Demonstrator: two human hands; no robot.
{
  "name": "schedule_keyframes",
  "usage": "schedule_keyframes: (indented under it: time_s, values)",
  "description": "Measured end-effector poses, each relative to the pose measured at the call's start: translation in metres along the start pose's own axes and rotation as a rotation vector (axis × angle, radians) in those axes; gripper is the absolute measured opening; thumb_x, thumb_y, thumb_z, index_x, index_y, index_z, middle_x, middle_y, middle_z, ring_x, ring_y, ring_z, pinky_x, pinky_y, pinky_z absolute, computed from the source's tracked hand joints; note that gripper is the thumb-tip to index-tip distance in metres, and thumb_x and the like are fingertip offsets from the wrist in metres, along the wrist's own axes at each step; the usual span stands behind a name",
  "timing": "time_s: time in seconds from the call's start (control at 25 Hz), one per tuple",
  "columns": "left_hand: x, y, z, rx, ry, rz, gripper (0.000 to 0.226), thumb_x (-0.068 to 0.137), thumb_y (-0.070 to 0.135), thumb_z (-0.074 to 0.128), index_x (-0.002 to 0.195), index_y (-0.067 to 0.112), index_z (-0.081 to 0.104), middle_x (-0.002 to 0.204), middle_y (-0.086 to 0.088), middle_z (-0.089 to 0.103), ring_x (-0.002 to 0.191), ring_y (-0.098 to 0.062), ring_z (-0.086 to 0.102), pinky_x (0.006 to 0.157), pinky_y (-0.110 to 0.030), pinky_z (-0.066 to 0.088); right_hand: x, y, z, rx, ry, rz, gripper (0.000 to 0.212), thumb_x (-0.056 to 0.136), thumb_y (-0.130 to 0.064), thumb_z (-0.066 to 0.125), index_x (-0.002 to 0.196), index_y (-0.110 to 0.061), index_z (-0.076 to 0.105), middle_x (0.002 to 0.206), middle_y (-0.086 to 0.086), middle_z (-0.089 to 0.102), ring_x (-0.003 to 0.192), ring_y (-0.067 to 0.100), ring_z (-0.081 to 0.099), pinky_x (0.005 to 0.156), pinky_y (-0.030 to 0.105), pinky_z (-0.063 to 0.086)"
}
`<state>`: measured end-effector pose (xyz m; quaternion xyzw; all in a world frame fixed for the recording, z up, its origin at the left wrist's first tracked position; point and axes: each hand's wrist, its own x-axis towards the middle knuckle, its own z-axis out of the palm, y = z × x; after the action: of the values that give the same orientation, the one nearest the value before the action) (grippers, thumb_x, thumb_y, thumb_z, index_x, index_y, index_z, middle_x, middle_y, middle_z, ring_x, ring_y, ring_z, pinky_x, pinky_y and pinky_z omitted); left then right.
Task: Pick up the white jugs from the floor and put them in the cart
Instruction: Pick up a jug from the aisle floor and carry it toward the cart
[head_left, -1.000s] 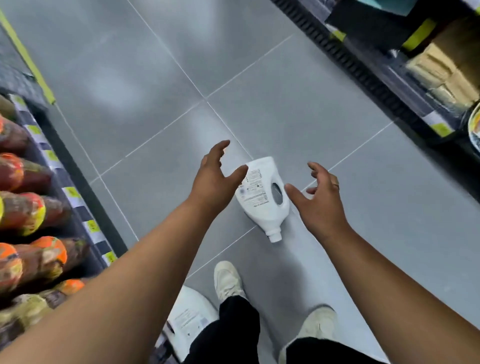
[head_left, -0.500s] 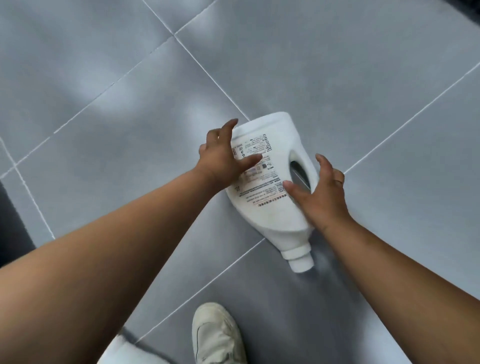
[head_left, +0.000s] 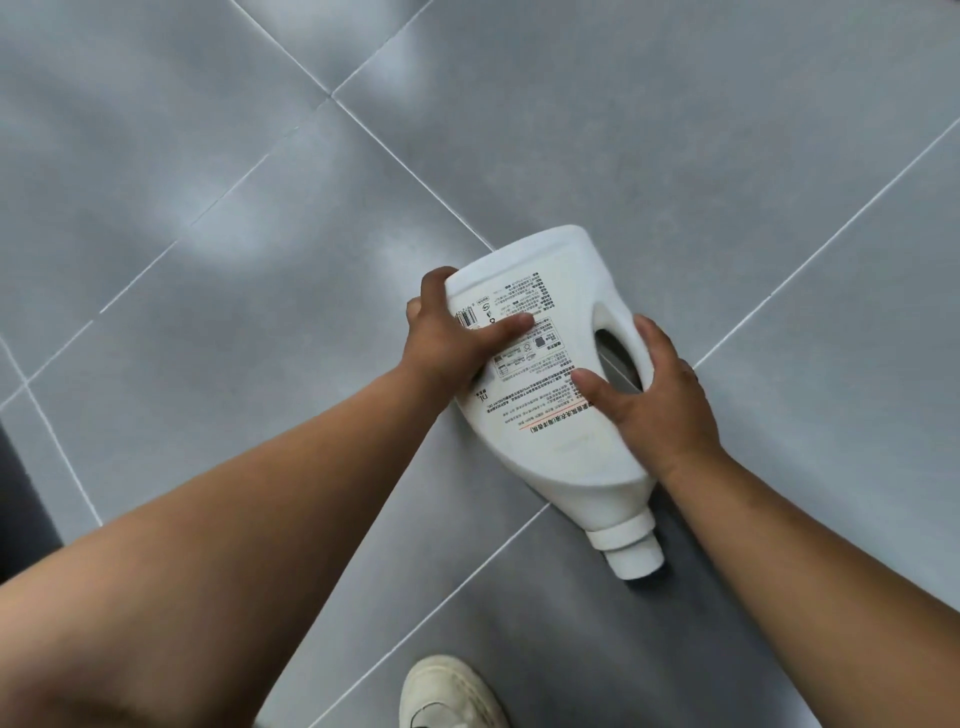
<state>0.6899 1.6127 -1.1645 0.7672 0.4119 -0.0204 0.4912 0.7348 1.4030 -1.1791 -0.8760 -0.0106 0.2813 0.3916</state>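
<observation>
Left hand (head_left: 457, 338) and right hand (head_left: 657, 400) clamp white plastic handled jug (head_left: 561, 415) lying on grey tiled floor (head_left: 208, 208), fingers wrapped round sides. Risk: smooth sides slip on lift.

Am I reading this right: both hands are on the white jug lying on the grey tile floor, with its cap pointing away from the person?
Not quite. The head view shows the cap pointing toward the person, near the shoe; the flat base is the far end. The rest holds: the left hand and right hand both grip the white jug, which lies on the grey tile floor.
</observation>
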Motion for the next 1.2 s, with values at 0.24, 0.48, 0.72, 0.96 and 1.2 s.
schedule_keyframes:
  time_s: [0.24,0.48,0.72,0.96,1.2]
  values:
    - [0.003,0.005,0.005,-0.051,0.002,-0.006,0.082,0.051,0.049,0.091,0.116,0.039,0.042,0.128,-0.002,0.046,0.103,-0.013,0.06,0.09,-0.04,0.057,-0.003,-0.001,-0.011,0.025,0.007,0.003,0.101,0.063,-0.069,0.072,0.148,-0.04,0.025,0.143,0.005,0.046,0.131,0.022,0.045,0.101,0.039,0.04]
    - [-0.009,0.076,-0.017,-0.179,0.006,0.031,0.089,0.039,0.06,0.09,0.113,0.043,0.042,0.127,-0.005,0.055,0.107,-0.02,0.065,0.08,-0.043,0.061,-0.006,-0.052,-0.076,0.028,0.066,-0.107,0.109,0.053,-0.078,0.069,0.147,-0.044,0.025,0.144,0.002,0.046,0.129,0.02,0.047,0.103,0.04,0.041]
    - [-0.08,0.215,-0.096,-0.229,0.063,0.126,0.088,0.042,0.06,0.089,0.113,0.043,0.041,0.128,-0.004,0.054,0.107,-0.02,0.065,0.082,-0.043,0.06,-0.07,-0.169,-0.182,0.076,0.105,-0.184,0.117,0.04,-0.085,0.067,0.144,-0.049,0.026,0.14,-0.003,0.049,0.121,0.013,0.053,0.105,0.042,0.042]
    - [-0.191,0.398,-0.211,-0.273,0.095,0.223,0.085,0.044,0.062,0.088,0.112,0.045,0.041,0.128,-0.003,0.055,0.108,-0.017,0.065,0.083,-0.044,0.06,-0.185,-0.333,-0.331,0.071,0.134,-0.29,0.114,0.044,-0.079,0.069,0.145,-0.052,0.023,0.146,-0.004,0.043,0.129,0.015,0.045,0.105,0.039,0.038]
    - [-0.321,0.595,-0.323,-0.326,0.176,0.456,0.082,0.044,0.06,0.088,0.111,0.044,0.042,0.126,-0.004,0.051,0.107,-0.017,0.063,0.089,-0.043,0.057,-0.314,-0.487,-0.482,0.104,0.257,-0.463,0.114,0.043,-0.081,0.067,0.145,-0.051,0.025,0.138,-0.003,0.047,0.127,0.015,0.046,0.103,0.038,0.04]
